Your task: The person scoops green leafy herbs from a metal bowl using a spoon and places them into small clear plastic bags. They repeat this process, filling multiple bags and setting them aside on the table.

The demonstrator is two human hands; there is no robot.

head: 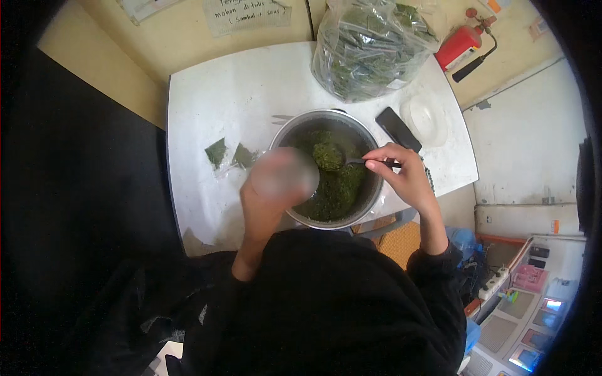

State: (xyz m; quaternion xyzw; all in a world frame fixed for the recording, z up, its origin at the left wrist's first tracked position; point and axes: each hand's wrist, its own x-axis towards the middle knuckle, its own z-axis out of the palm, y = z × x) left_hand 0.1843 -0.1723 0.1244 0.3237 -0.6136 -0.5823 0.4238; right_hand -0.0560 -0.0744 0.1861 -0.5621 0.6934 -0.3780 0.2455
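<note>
A round metal pot stands on the table just in front of me, holding moist, finely chopped green food. My right hand pinches the dark handle of a spoon over the pot's right side. A heaped portion of the green food lies at the spoon's bowl. My left hand is at the pot's left rim, its fingers hidden by a blurred patch, so whether it holds anything does not show. Left of it lie a flat green packet and a second green packet in clear plastic.
Behind the pot sits a large clear bag full of green packets. A black phone and a clear plastic dish lie right of the pot on the white table. A red fire extinguisher is beyond the table's back-right corner.
</note>
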